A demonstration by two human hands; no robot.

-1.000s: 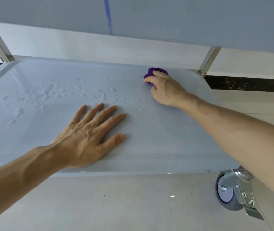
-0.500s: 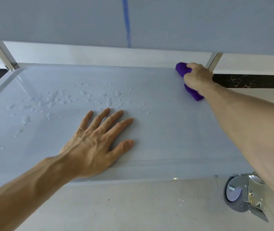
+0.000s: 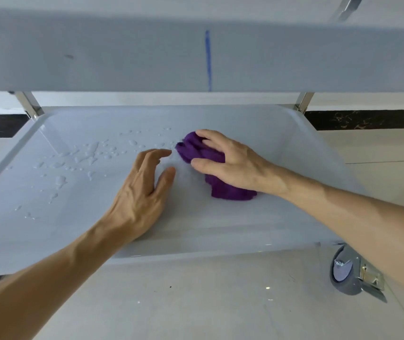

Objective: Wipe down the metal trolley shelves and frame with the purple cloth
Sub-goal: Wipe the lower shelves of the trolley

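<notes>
The lower shelf of the metal trolley fills most of the view, a shallow tray with raised edges on all sides and upright posts at its two far corners. Above it, the underside of the upper shelf spans the top of the view, marked by a thin blue line. A caster wheel is seen below the shelf's near right corner, on the pale floor. The left hand is laid on the middle of the shelf toward the near edge, fingers fairly straight and holding nothing. The right hand is pressed onto the purple cloth, which lies bunched at the shelf's centre; the fingers curve over it, though how firmly it is gripped is hard to judge. Water droplets are scattered over the left half toward the far edge. Bare shelf surface lies open to the right of the cloth, up to the right edge.
</notes>
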